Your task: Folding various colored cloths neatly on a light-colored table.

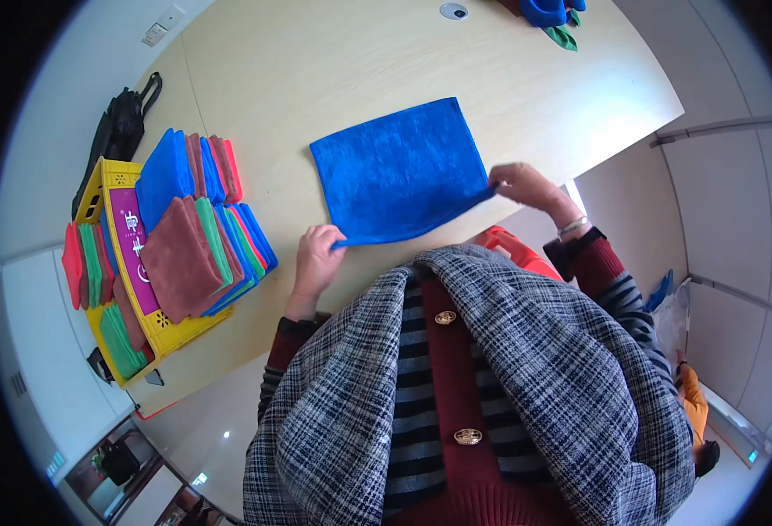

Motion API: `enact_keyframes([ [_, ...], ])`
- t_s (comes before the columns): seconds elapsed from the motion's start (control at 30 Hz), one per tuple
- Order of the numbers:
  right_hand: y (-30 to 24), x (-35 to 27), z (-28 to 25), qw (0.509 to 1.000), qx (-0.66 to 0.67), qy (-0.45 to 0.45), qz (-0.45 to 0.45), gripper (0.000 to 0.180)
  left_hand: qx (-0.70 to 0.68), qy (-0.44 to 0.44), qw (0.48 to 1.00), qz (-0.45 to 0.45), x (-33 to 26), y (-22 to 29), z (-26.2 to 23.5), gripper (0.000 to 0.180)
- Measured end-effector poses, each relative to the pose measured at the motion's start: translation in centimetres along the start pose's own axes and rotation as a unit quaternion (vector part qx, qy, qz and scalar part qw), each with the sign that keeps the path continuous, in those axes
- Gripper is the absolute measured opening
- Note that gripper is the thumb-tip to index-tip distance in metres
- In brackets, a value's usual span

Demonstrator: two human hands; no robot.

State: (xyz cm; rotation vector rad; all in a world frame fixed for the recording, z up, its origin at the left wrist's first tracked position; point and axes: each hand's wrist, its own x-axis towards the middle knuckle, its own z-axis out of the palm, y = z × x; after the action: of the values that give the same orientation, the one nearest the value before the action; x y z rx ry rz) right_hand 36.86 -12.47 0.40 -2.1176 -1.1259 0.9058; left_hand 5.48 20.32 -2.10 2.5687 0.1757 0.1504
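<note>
A blue cloth [403, 167] lies spread on the pale wooden table in front of me. My left hand [318, 257] pinches its near left corner. At the near right corner, my right hand [528, 186] grips the cloth between thumb and fingers. The near edge sags in a curve between both hands and looks slightly raised, while the far part rests flat. To the left, folded cloths [184, 250] in brown, blue, green and red stand in stacks beside a yellow plastic crate [171, 337] with a purple panel.
More folded cloths [92, 263] fill the crate. A black bag [123, 127] lies behind it. Blue, green and brown cloths [548, 13] sit at the table's far edge, near a round cable grommet [453, 11]. Something red [517, 250] shows by my right side. A person in orange [693, 399] is at lower right.
</note>
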Motion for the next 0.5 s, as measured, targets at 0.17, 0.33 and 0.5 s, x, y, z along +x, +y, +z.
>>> enact_keyframes([
  [0.17, 2.3, 7.8, -2.9, 0.994, 0.048, 0.102, 0.003, 0.025, -0.221, 0.03, 0.939, -0.262, 6.5, -4.7, 0.4, 0.016],
  [0.33, 4.4, 14.3, -1.1, 0.979, 0.134, 0.113, 0.106, 0.022, -0.323, 0.132, 0.904, -0.248, 8.9, -12.0, 5.1, 0.019],
  [0.5, 6.2, 14.7, 0.6, 0.954, 0.208, 0.162, 0.145, 0.021, -0.292, 0.16, 0.904, -0.27, 9.3, -13.2, 6.7, 0.018],
])
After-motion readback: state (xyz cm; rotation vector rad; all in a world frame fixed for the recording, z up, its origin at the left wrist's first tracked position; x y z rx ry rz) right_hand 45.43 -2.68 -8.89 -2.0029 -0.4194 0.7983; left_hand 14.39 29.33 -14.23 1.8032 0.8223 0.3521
